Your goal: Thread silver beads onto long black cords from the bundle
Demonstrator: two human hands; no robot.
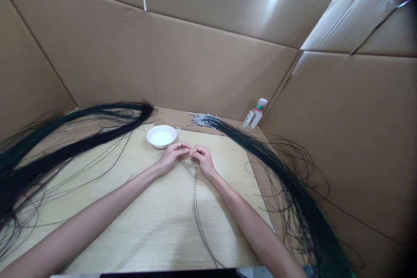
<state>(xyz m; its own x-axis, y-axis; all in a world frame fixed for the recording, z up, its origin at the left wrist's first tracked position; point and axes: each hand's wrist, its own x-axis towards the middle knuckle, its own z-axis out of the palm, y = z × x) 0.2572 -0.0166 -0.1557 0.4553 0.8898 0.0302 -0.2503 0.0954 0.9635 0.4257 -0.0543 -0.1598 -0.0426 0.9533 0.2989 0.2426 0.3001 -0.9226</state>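
My left hand (pixel 172 155) and my right hand (pixel 203 159) meet fingertip to fingertip over the light wooden table (pixel 146 221), both pinched closed. Between them they hold the end of a thin black cord (pixel 195 200) that hangs down toward me in a loop. A small metal piece shows on the cord just under my right fingers. A white bowl (pixel 161 136) stands just behind my left hand.
A thick bundle of black cords (pixel 65 139) sweeps across the left side. Another bundle with metal-tipped ends (pixel 203 119) runs down the right side. A small plastic bottle (pixel 255 115) stands in the far right corner. Cardboard walls (pixel 211 65) enclose the table.
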